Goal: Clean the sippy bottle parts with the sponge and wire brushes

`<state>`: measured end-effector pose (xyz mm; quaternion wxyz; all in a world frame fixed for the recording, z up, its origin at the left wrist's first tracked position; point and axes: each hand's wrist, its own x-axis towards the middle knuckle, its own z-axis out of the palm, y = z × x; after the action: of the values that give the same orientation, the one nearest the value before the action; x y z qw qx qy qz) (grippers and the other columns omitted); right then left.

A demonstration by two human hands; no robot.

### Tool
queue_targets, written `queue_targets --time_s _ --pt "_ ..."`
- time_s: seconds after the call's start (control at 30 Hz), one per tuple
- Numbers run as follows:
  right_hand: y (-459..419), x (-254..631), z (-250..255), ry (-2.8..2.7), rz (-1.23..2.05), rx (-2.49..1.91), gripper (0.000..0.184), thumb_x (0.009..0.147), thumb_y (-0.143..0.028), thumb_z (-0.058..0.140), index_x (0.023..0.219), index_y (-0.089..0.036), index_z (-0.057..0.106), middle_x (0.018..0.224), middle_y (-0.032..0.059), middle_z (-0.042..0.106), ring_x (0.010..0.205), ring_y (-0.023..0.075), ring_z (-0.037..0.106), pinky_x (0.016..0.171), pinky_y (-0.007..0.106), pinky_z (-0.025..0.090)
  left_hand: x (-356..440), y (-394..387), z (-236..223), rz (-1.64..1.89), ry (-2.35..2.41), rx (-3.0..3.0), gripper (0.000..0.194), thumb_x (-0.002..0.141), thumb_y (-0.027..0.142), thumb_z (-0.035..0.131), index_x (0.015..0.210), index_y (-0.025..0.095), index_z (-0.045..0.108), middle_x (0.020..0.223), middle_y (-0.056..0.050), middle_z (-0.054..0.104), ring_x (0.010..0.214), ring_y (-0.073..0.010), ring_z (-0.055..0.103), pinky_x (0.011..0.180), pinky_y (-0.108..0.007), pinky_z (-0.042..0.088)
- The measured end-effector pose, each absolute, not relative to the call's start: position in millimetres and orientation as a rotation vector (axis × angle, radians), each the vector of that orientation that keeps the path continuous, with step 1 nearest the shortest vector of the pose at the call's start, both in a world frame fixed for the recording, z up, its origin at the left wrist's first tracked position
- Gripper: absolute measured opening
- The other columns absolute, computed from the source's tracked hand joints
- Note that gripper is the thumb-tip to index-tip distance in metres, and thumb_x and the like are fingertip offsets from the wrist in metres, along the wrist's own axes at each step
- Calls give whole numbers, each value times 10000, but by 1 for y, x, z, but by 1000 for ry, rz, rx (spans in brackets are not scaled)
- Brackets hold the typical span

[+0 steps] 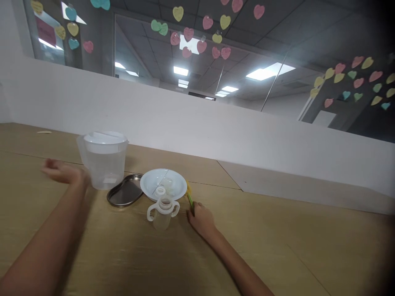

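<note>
My right hand is closed around the green handle of a small brush, whose yellow head is partly hidden beside the bowl's right rim. Left of that hand stands a clear baby bottle with two white side handles and an open top. Just behind it is a white bowl with a white ring and a clear soft piece inside. My left hand hovers at the left, near the handle of a lidded clear pitcher of water; motion smears its fingers.
A kidney-shaped metal tray lies between the pitcher and the bowl. At the far left back is a small pale flat piece. A white wall rises behind the wooden table, with windows bearing heart-shaped notes above.
</note>
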<state>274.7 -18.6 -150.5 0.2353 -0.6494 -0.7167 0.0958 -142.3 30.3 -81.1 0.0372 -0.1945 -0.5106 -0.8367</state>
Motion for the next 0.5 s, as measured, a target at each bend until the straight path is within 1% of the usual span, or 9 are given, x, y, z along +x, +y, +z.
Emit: queue_targets --time_s 0.07,0.1,0.17,0.23,0.27,0.3,0.33,0.4,0.5 --pt "-14 275 -153 -1926 296 -1759 117 761 -169 513 748 -133 623 837 168 671 803 268 627 695 321 393 -139 27 -51 -2540 -1429 -369 332 829 -67 199 1043 120 370 1067 -60 457 1028 -90 455 940 -256 364" --pt "-12 276 -155 -1892 314 -1737 137 766 -152 485 744 -136 620 822 164 671 797 264 626 695 319 392 -132 24 -36 -2554 -1248 -365 296 808 -53 257 1017 114 383 1027 -54 470 949 -91 493 869 -239 401" --pt "-6 280 -160 -1797 352 -1679 189 782 -142 428 802 -137 617 824 150 673 796 250 621 696 312 396 -106 20 -13 -2528 -976 -663 297 781 -31 303 1013 121 408 951 -31 481 810 -87 523 725 -213 435" --pt "0 283 -166 -1672 398 -1616 247 794 -151 375 894 -132 600 800 121 672 758 228 614 674 298 407 -66 16 -6 -2382 -935 -1111 205 859 78 317 1007 128 448 862 -15 501 693 -95 513 677 -229 441" --pt "3 284 -170 -1607 424 -1584 269 800 -167 355 930 -129 588 770 102 666 721 217 609 652 291 413 -45 15 -9 -2200 -1020 -1466 215 898 131 302 1034 137 468 833 -12 527 713 -109 528 712 -246 445" --pt "5 285 -174 -1543 446 -1551 285 807 -190 340 957 -129 575 736 82 656 682 208 601 627 285 418 -23 16 -17 -1879 -1132 -1920 255 926 172 285 1093 153 477 851 -17 567 785 -124 554 768 -263 446" --pt "6 284 -178 -1485 462 -1515 297 815 -217 332 978 -132 565 708 62 644 653 200 592 606 280 421 -3 17 -28 -1684 -1154 -2171 239 918 209 353 1062 175 541 837 -12 615 805 -134 582 778 -264 454" --pt "7 282 -184 -1395 474 -1436 308 820 -267 340 1006 -149 555 690 34 626 637 192 576 586 275 424 29 21 -54 -1375 -1144 -2485 154 846 230 512 887 217 660 837 4 677 814 -144 620 785 -254 473" --pt "6 278 -187 -1321 474 -1326 302 807 -306 383 1012 -174 561 704 18 618 663 188 560 589 270 422 51 30 -89 -876 -1224 -2739 238 802 121 515 864 223 721 996 -50 693 973 -204 611 899 -343 444"
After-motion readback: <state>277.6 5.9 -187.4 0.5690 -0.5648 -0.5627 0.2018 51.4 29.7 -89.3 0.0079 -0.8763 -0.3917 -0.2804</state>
